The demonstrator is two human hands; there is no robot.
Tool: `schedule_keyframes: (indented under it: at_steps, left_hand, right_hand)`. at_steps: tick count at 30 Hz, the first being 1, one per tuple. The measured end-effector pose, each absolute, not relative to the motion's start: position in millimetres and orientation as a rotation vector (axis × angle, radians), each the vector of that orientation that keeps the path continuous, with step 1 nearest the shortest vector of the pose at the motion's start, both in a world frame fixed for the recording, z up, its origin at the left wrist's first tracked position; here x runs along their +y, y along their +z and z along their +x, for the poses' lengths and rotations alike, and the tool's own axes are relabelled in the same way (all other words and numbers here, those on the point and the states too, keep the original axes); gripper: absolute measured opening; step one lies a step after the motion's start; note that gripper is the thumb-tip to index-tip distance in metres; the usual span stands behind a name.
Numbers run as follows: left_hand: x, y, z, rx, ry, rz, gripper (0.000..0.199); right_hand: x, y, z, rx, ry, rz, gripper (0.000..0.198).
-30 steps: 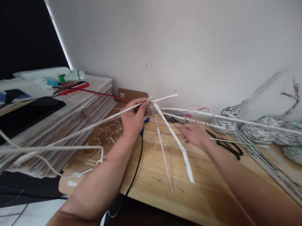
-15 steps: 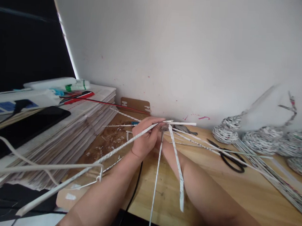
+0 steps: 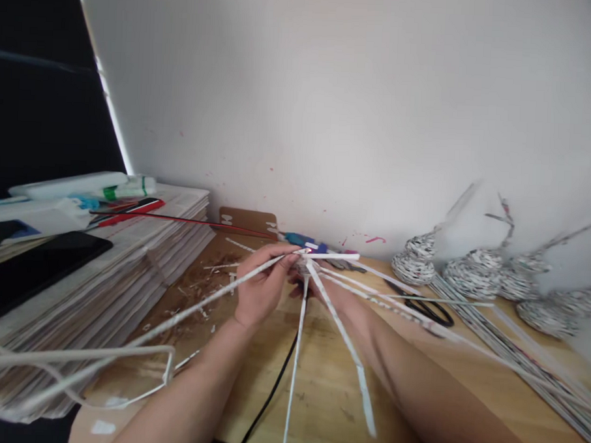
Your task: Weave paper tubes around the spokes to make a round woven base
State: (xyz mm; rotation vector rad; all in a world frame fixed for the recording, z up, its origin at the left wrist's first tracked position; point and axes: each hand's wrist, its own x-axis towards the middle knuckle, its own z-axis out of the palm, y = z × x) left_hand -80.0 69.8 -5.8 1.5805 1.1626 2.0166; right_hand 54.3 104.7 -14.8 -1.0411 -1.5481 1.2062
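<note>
My left hand [image 3: 262, 284] pinches a small woven paper piece [image 3: 303, 266] at its edge, together with a long white rolled-paper strip [image 3: 193, 315]. More paper strips [image 3: 337, 318] fan out from the piece downward and to the right. Behind it appears a blue and purple glue gun [image 3: 297, 239] with a small lit spot. My right hand [image 3: 317, 289] is closed below the gun, seemingly round its handle, which the woven piece mostly hides. A black cord [image 3: 279, 377] runs down from there.
Scissors [image 3: 429, 311], a bundle of paper strips [image 3: 496, 341] and several woven gourd shapes [image 3: 414, 259] lie at the right. Stacked paper [image 3: 162, 242] with a phone [image 3: 53, 263] on top stands at the left. A white cable loop [image 3: 137, 353] hangs in front of it.
The glue gun has moved right and up from behind my left hand, its cord swinging right. My left hand keeps its pinch. The view has turned slightly to the right.
</note>
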Motion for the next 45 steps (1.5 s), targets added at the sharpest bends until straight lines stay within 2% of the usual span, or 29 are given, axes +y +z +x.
schedule_keyframes:
  at_steps: [2, 6, 11, 17, 25, 45]
  left_hand:
    - [74.7, -7.4, -82.6, 1.155, 1.925, 1.463, 0.017]
    - [88.4, -16.2, -88.0, 1.181, 1.746, 1.389, 0.026]
    - [99.0, -30.5, -85.7, 1.168, 1.567, 1.387, 0.027]
    - [101.4, -35.8, -82.7, 1.195, 1.580, 1.341, 0.031]
    - [100.3, -41.0, -81.4, 1.125, 1.522, 1.414, 0.024]
    - [105.0, -44.3, -84.0, 1.141, 1.469, 1.376, 0.027]
  right_hand:
    - [110.0, -13.6, 77.1, -1.473, 1.393, -0.966, 0.031]
    - [107.5, -11.1, 121.5, -1.325, 1.365, -0.946, 0.034]
    - [97.1, -11.7, 146.3, -1.229, 1.482, -0.850, 0.038]
    - [97.5, -11.6, 159.4, -1.343, 1.117, -0.906, 0.039]
    - [94.7, -10.0, 170.4, -1.611, 1.348, -0.943, 0.040]
    - [84.1, -1.7, 170.9, -1.791, 1.183, -1.022, 0.044]
